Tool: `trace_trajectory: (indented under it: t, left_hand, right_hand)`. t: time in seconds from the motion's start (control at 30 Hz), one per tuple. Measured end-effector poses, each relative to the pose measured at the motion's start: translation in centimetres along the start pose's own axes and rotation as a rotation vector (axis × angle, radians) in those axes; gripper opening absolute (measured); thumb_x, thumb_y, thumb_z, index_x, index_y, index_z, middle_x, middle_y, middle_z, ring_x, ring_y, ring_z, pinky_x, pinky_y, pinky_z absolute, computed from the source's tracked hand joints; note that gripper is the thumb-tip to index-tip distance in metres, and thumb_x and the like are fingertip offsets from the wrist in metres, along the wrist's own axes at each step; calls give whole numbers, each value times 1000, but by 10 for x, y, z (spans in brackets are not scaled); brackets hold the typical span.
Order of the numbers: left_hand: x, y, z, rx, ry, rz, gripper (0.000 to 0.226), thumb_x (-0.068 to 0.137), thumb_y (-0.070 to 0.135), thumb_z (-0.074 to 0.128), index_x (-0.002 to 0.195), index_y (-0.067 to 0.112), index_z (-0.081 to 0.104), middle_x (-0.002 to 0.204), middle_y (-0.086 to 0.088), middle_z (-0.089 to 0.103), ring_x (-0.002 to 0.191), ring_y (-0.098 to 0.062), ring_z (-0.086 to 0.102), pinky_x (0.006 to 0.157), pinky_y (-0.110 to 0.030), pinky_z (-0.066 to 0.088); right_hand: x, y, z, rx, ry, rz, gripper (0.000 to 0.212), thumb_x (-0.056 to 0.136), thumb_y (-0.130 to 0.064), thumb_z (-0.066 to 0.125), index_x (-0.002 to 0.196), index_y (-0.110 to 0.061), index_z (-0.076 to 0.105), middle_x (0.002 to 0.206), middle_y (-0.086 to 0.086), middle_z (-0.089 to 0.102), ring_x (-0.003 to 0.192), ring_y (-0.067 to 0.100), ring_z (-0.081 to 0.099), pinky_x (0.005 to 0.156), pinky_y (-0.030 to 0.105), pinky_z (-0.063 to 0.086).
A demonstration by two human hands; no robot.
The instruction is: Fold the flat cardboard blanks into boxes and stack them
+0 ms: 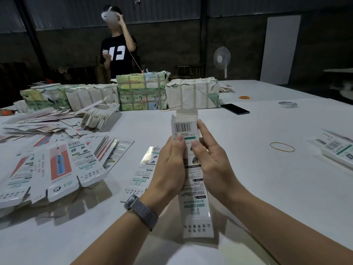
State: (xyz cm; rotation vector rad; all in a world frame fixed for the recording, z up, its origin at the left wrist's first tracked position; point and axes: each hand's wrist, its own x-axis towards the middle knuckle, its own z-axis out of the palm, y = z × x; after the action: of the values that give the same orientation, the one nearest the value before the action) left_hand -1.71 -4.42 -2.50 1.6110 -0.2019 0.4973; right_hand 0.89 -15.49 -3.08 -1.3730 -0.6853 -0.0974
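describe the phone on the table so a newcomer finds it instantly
Start at the wrapped white bundle at the table's far side. Just right of its near corner lies the phone: a flat black slab, screen dark, unlike the round tape roll and rubber bands nearby.

At twelve o'clock we see wrapped paper bundles [192, 93] in a row across the white table [286, 188], and behind them stands a person in a black shirt [118, 52]. A pedestal fan [222, 59] stands at one o'clock. At two o'clock lie a dark phone [235, 109], a tape roll [288, 104] and an orange rubber band [245, 97]. Another rubber band [282, 147] lies at three o'clock.
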Motion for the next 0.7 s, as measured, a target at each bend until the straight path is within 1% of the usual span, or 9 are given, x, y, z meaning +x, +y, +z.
trace_trajectory:
  t: [0.07,0.13,0.23,0.33,0.4,0.47,0.57,0.63,0.7]
  left_hand:
    - [0,-2,0,26,-19,-19,42,109,40,29,111,30,69,98,-3,78,89,-19,75,76,-36,62]
    - [-1,-4,0,42,-24,-26,41,110,37,29,110,32,70,98,1,78,89,-17,76,75,-34,61]
    - [-2,-4,1,-1,-19,-22,30,106,41,36,121,32,61,107,8,75,98,-12,73,79,-31,60]
    - [-3,-4,1,-58,-25,-14,39,98,46,38,130,28,49,105,13,73,94,-11,74,71,-25,59]
    - [-5,-3,1,-93,-14,8,41,99,45,37,137,33,44,108,12,73,95,-14,74,71,-27,60]
    - [-5,-2,2,-139,-2,9,41,98,45,40,138,40,44,112,9,73,98,-18,74,73,-30,60]
    - [-5,-2,1,-162,-4,-9,38,97,44,43,134,43,47,110,3,74,94,-22,75,70,-34,61]
    - [-6,-1,0,-157,-13,-27,35,99,43,43,133,42,49,106,-1,75,87,-25,76,66,-36,61]
    - [-6,-1,-1,-153,-22,-43,29,103,39,44,132,40,49,102,-3,76,81,-26,75,63,-36,61]
  right_hand:
    - [-1,1,-1,-57,41,-4,52,105,-14,44,149,-38,31,144,-8,55,130,9,55,109,37,47]
    - [-1,3,-3,-85,61,18,54,105,-16,47,154,-30,30,149,-8,50,134,7,51,111,39,44]
    - [0,4,-4,-71,55,46,51,105,-19,47,152,-34,34,140,-10,58,123,8,60,103,39,52]
    - [-1,4,-4,-25,42,61,46,105,-20,46,141,-48,38,131,-8,65,112,15,68,93,40,57]
    - [-1,2,-3,5,28,61,44,105,-22,46,137,-51,40,129,-8,66,109,17,69,88,39,59]
    - [-2,1,-4,26,21,67,44,105,-22,45,138,-51,40,129,-9,66,109,18,70,87,38,60]
    - [-2,0,-5,34,17,84,42,106,-22,44,140,-47,40,117,-11,71,102,18,72,80,35,61]
    - [-3,0,-6,26,23,84,41,102,-27,47,139,-44,42,109,-4,72,95,21,73,75,35,60]
    - [-4,-1,-7,46,23,88,45,93,-33,48,136,-44,44,107,3,72,93,25,73,77,40,61]
